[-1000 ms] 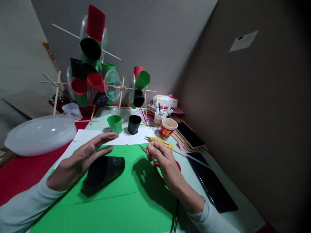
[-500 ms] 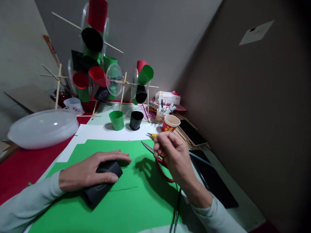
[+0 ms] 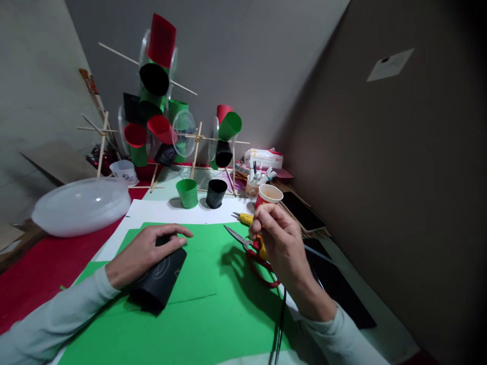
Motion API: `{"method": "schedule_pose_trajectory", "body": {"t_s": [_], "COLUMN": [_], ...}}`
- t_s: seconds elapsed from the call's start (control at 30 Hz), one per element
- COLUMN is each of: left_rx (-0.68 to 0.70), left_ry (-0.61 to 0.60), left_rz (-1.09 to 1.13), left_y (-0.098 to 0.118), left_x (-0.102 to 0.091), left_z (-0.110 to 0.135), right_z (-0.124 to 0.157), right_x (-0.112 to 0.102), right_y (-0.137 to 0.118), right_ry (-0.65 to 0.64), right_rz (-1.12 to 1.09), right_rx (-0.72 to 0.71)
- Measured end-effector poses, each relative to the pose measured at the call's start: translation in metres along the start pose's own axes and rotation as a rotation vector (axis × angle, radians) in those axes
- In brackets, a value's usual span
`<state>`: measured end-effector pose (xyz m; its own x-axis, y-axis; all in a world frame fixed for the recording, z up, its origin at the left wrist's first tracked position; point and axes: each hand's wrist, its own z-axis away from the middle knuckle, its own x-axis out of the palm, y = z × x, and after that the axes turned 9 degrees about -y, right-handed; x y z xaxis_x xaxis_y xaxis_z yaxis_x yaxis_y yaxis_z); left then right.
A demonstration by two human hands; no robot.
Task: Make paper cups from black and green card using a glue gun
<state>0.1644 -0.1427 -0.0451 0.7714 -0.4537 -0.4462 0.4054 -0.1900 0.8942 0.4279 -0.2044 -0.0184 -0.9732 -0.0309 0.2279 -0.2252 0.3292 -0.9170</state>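
My left hand lies over a roll of black paper with a faint pale print, thumb on its near side and fingers bent over its far end. The roll rests slantwise on a green sheet. Raised on the right, my right hand has its thumb and fingertips pinched together; whatever may be between them is too small to make out. Under and beside it are red-handled scissors, blades pointing left, and a yellow glue gun, partly hidden by the hand.
At the back stand a green cup, a black cup and a red-and-white paper cup. Behind them rises a stick frame carrying coloured cups and clear lids. A translucent basin sits left; a black flat panel lies right.
My left hand has shifted toward the far end of the roll, showing more of its printed side. My right hand stays pinched, slightly farther right. The view has tilted up a little.
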Motion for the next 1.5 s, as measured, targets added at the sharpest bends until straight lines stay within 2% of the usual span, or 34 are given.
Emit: {"method": "schedule_pose_trajectory", "body": {"t_s": [0.07, 0.17, 0.37, 0.47, 0.57, 0.63, 0.7, 0.83, 1.0, 1.13, 1.23, 1.3, 1.4, 1.5], "left_rx": [-0.001, -0.02, -0.106, -0.118, -0.125, -0.123, -0.122, -0.131, -0.126, -0.107, -0.12, -0.133, -0.143, -0.171], "left_ry": [0.02, 0.056, 0.266, 0.373, 0.429, 0.423, 0.397, 0.367, 0.347, 0.341, 0.325, 0.32, 0.336, 0.35], "left_rz": [0.039, 0.18, 0.609, 0.745, 0.83, 0.886, 0.937, 1.0, 1.051, 1.074, 1.085, 1.089, 1.09, 1.09], "left_y": [0.001, 0.005, 0.011, 0.008, 0.007, 0.008, 0.012, 0.023, 0.033, 0.036, 0.036, 0.034, 0.03, 0.028], "left_x": [-0.001, -0.004, -0.014, -0.02, -0.024, -0.024, -0.022, -0.012, -0.002, 0.002, 0.005, 0.005, 0.004, 0.004], "left_z": [0.001, 0.003, -0.002, -0.006, -0.008, -0.008, -0.007, -0.005, -0.001, 0.003, 0.003, 0.002, 0.001, 0.002], "right_z": [0.004, 0.005, -0.004, -0.007, -0.008, -0.007, -0.005, 0.003, 0.011, 0.014, 0.016, 0.019, 0.026, 0.029], "right_x": [0.002, 0.002, -0.006, -0.01, -0.012, -0.011, -0.008, 0.001, 0.013, 0.015, 0.019, 0.024, 0.028, 0.025], "right_y": [0.01, 0.016, 0.001, -0.007, -0.006, -0.001, 0.007, 0.022, 0.034, 0.038, 0.036, 0.032, 0.026, 0.025], "right_ry": [-0.022, 0.024, 0.217, 0.284, 0.271, 0.244, 0.171, -0.08, -0.352, -0.661, -0.871, -0.904, -0.873, -0.781], "right_rz": [0.034, 0.049, 0.054, 0.031, 0.018, 0.035, 0.122, 0.375, 0.573, 0.885, 1.088, 1.234, 1.409, 1.403], "right_rx": [0.027, 0.031, -0.044, -0.11, -0.121, -0.102, -0.095, -0.113, -0.153, -0.229, -0.227, -0.225, -0.243, -0.251]}}
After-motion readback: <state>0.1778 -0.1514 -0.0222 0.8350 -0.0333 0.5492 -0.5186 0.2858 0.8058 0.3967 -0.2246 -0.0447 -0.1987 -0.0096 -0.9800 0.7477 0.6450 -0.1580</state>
